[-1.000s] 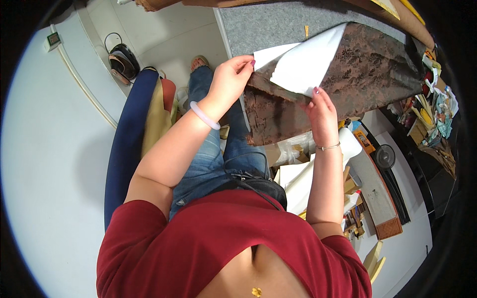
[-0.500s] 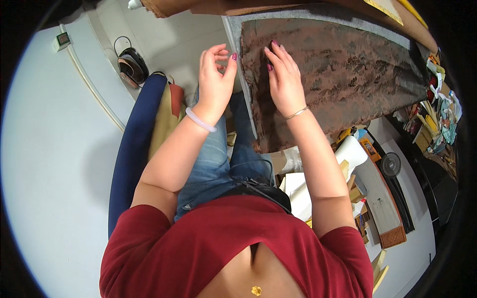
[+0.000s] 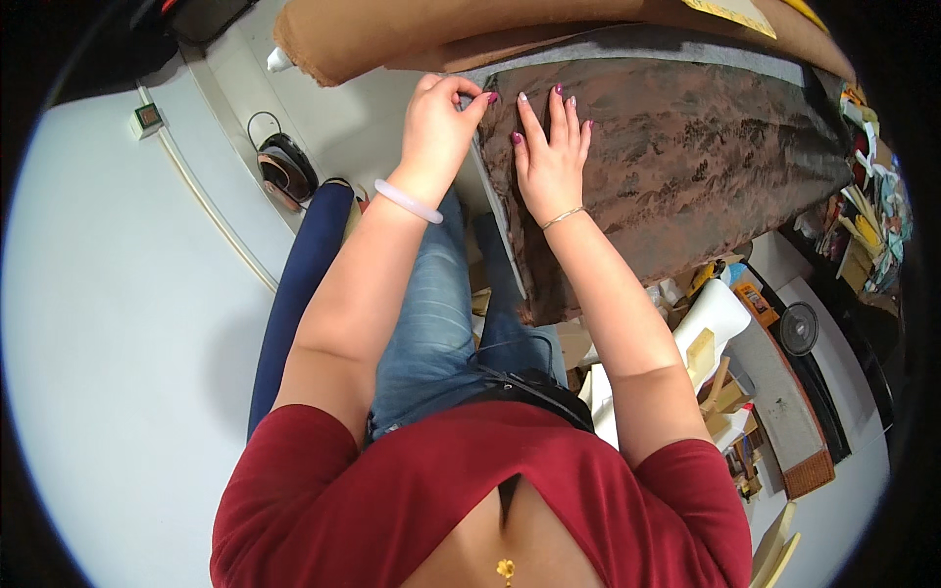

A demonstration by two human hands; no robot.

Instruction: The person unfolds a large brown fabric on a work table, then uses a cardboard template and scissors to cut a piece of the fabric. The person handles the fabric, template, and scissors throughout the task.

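A dark brown patterned fabric (image 3: pixel 676 167) lies spread over a grey-covered work table (image 3: pixel 627 47). My left hand (image 3: pixel 441 127), with a pale bangle on its wrist, is at the fabric's far left corner. Its thumb and fingers are pinched together on the fabric's edge there. On the fabric just right of that corner rests my right hand (image 3: pixel 551 167), flat with fingers spread. The fabric's near edge hangs down over the table's side towards my legs.
A big brown roll of material (image 3: pixel 421 34) lies along the table's far side. An iron (image 3: pixel 286 169) stands on the floor at left, close to a blue fabric roll (image 3: pixel 304 284) against the wall. Scraps (image 3: pixel 872 225) are heaped at far right, with cut boards (image 3: pixel 701 353) below.
My left hand has moved away from me and right, closing on the fabric's edge. My right hand has spread its fingers and lies flat. The view has shifted slightly.
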